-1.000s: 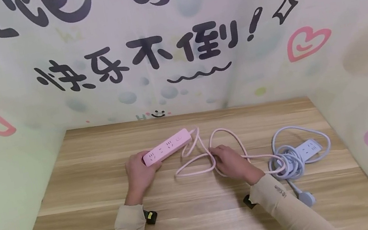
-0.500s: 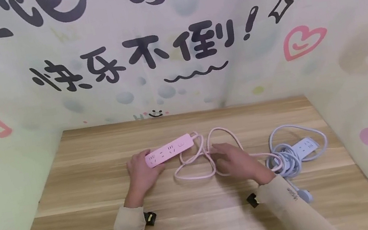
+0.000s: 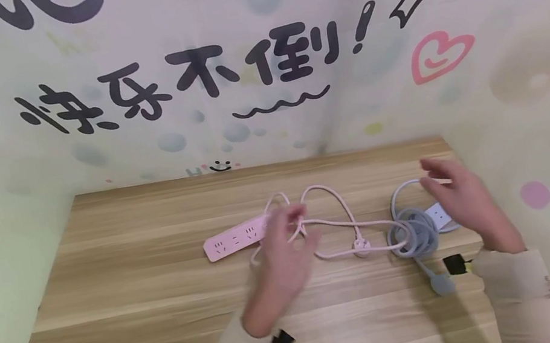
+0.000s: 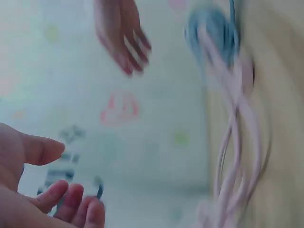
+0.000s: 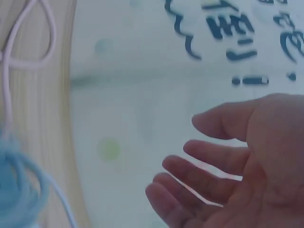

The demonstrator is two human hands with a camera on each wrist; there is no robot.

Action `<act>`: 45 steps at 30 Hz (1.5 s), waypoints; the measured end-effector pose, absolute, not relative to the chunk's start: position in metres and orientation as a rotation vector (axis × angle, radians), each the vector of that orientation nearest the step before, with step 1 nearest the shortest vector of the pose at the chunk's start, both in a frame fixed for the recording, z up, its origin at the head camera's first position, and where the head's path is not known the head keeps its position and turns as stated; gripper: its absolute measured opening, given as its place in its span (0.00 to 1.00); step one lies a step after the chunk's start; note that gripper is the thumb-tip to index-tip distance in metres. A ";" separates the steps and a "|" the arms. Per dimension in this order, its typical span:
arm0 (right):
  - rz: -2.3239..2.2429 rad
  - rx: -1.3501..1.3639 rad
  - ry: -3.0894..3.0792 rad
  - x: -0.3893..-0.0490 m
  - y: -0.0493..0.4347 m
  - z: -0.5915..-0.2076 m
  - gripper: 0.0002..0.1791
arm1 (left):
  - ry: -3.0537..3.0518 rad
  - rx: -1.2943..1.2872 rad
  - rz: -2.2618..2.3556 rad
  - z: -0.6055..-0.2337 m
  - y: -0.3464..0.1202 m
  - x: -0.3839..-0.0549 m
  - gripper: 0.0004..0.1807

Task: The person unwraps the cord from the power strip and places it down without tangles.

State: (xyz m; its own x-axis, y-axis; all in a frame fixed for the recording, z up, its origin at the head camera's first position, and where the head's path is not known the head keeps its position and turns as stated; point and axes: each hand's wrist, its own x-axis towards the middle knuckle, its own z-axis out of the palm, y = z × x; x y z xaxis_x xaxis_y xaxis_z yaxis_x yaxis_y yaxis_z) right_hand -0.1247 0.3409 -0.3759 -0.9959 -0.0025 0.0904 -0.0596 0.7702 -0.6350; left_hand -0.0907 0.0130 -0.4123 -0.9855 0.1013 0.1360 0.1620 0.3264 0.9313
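A pink power strip (image 3: pixel 234 240) lies on the table at left of centre, its right end hidden behind my left hand (image 3: pixel 287 255). That hand hovers over the pink cord with relaxed fingers and holds nothing. The pink cord (image 3: pixel 336 222) runs in loose loops to the right, and its plug (image 3: pixel 362 245) lies among them. One loop crosses the coiled cord (image 3: pixel 419 235) of a blue power strip (image 3: pixel 439 216). Above that strip, partly covering it, my right hand (image 3: pixel 464 196) is raised with nothing in it. Both wrist views show loosely spread fingers.
The blue strip's plug (image 3: pixel 442 284) lies in front of its coil. A printed wall sheet (image 3: pixel 274 135) stands along the back edge of the wooden table (image 3: pixel 171 337), with side walls at left and right.
My left hand has let go of the pink power strip and moved right. My right hand has left the pink cord and moved right, above the blue strip. The pink plug has come into view.
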 end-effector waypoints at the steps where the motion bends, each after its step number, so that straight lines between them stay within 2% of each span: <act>1: 1.009 -0.007 -2.876 -0.126 0.350 -0.377 0.28 | -2.495 -0.322 -1.857 -0.415 0.027 -0.085 0.22; 4: 0.920 -0.174 -2.910 -0.130 0.377 -0.385 0.29 | -2.496 -0.534 -2.057 -0.436 0.064 -0.072 0.14; 7: 0.841 -0.279 -2.917 -0.134 0.401 -0.396 0.30 | -2.560 -0.556 -2.251 -0.459 0.098 -0.061 0.09; 11: 0.886 -0.429 -2.980 -0.135 0.428 -0.410 0.34 | -2.584 -0.359 -2.389 -0.479 0.133 -0.051 0.08; 15: 1.141 -0.583 -2.991 -0.137 0.444 -0.424 0.43 | -2.557 -0.158 -2.264 -0.490 0.156 -0.047 0.10; 22: 1.434 -0.617 -3.022 -0.143 0.452 -0.453 0.52 | -2.567 0.006 -2.042 -0.501 0.179 -0.051 0.09; 25: 1.433 -0.604 -3.008 -0.142 0.449 -0.466 0.48 | -2.571 0.036 -2.121 -0.504 0.185 -0.052 0.10; 29: 1.416 -0.537 -2.944 -0.141 0.443 -0.478 0.35 | -2.549 0.047 -2.186 -0.510 0.193 -0.053 0.13; 31: 1.426 -0.490 -2.919 -0.141 0.440 -0.483 0.32 | -2.516 0.048 -2.187 -0.513 0.197 -0.054 0.12; 37: 1.324 -0.511 -2.935 -0.138 0.442 -0.491 0.35 | -2.473 0.057 -2.164 -0.520 0.207 -0.059 0.11; 45: 1.281 -0.473 -2.905 -0.133 0.440 -0.493 0.31 | -2.332 0.125 -2.334 -0.520 0.212 -0.064 0.08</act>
State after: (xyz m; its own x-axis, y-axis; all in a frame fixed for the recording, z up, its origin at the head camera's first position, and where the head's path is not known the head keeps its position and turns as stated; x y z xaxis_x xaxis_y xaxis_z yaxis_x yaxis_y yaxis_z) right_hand -0.1333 0.4401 -0.4929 -0.9544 0.2391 -0.1790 0.2934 0.6385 -0.7115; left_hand -0.0638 0.2125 -0.5201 -0.9844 0.0595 -0.1655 -0.1655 0.0043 0.9862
